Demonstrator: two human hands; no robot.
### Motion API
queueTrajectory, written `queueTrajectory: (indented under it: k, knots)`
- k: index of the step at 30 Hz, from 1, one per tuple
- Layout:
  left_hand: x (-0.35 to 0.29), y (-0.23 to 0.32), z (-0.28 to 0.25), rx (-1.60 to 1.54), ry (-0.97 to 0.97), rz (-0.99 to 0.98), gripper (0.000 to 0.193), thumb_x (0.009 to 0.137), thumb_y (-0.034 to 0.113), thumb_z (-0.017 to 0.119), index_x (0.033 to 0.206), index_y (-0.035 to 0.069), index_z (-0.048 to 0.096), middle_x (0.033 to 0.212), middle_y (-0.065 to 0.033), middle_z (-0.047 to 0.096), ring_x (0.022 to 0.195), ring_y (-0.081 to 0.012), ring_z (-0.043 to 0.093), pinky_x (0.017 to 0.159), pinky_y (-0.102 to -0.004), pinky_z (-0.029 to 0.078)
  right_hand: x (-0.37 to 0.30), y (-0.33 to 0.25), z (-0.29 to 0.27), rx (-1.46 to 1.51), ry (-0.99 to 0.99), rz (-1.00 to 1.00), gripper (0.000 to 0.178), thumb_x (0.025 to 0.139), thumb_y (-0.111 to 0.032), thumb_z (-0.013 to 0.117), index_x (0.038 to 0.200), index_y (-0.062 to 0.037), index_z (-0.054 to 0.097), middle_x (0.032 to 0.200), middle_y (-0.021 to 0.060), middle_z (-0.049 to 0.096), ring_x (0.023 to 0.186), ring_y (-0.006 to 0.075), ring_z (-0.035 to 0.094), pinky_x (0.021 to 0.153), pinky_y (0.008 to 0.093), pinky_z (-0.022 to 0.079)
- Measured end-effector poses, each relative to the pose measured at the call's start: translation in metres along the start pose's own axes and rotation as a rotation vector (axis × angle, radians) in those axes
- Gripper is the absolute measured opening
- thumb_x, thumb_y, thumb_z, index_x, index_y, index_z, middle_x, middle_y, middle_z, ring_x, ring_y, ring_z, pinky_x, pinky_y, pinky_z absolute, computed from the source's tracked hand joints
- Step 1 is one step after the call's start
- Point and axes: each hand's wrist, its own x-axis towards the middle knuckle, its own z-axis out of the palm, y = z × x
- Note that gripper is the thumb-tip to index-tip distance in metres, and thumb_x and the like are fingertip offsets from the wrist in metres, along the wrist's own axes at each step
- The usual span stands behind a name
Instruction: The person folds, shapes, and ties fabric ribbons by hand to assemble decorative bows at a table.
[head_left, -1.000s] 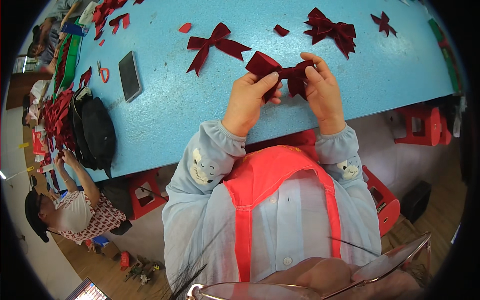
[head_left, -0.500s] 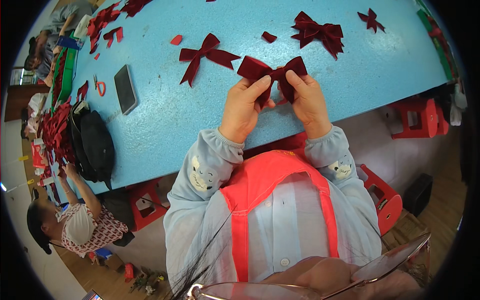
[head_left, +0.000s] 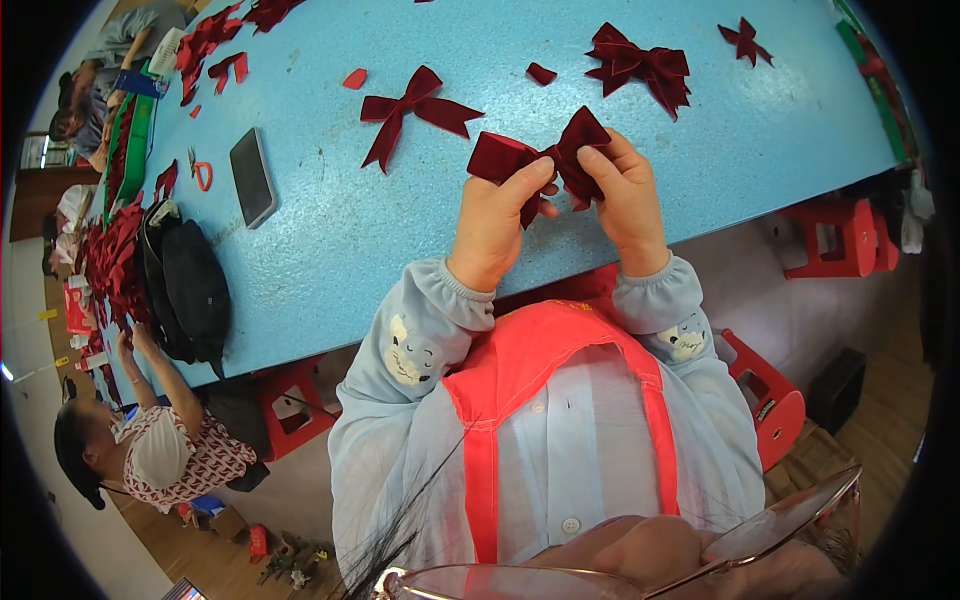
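A dark red velvet bow is held up between my two hands, over the near edge of the blue table. My left hand pinches it with the thumb pressed close to the knot. My right hand grips the right loop, thumb in front and fingers behind. The bow's tails hang below the knot, partly hidden by my fingers. Just beyond my left hand, another velvet bow lies flat with its tails spread.
Several bows lie in a pile at the far right, with a smaller bow beyond. A phone, orange-handled scissors and a black bag are on the left. A co-worker sits at the left edge near red ribbon pieces.
The bow has tilted in my hands, its right loop higher. My right hand has shifted slightly right, and my left thumb has moved nearer the knot.
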Motion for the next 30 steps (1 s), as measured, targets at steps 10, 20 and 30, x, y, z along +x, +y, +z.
queueTrajectory:
  k: [10,20,30]
  knots:
    - [0.002,-0.004,-0.002,-0.026,0.039,0.009,0.015,0.082,0.013,0.064,0.09,0.001,0.063,0.082,-0.0057,0.063,0.071,-0.014,0.06,0.053,-0.0279,0.049,-0.001,0.002,-0.005,0.101,-0.025,-0.036,0.023,0.087,-0.009,0.056,0.109,0.0,0.057,0.094,0.0039,0.063,0.083,0.0088,0.058,0.074,0.0227,0.047]
    - [0.002,-0.006,0.0,-0.014,0.047,-0.015,0.015,0.082,0.012,0.064,0.09,0.0,0.062,0.08,-0.0057,0.063,0.07,-0.0136,0.059,0.054,-0.0275,0.049,0.002,0.009,-0.01,0.065,0.025,-0.045,0.02,0.086,-0.008,0.058,0.105,-0.0004,0.059,0.094,0.0037,0.063,0.083,0.0087,0.058,0.074,0.0232,0.047]
    - [-0.004,-0.013,-0.005,0.175,-0.065,-0.117,0.016,0.084,0.012,0.064,0.093,-0.001,0.061,0.082,-0.008,0.062,0.069,-0.0153,0.059,0.058,-0.0291,0.049,0.008,0.014,-0.009,0.162,0.093,-0.069,0.02,0.09,-0.015,0.058,0.105,-0.0019,0.059,0.09,0.0005,0.061,0.079,0.0064,0.055,0.069,0.0203,0.045]
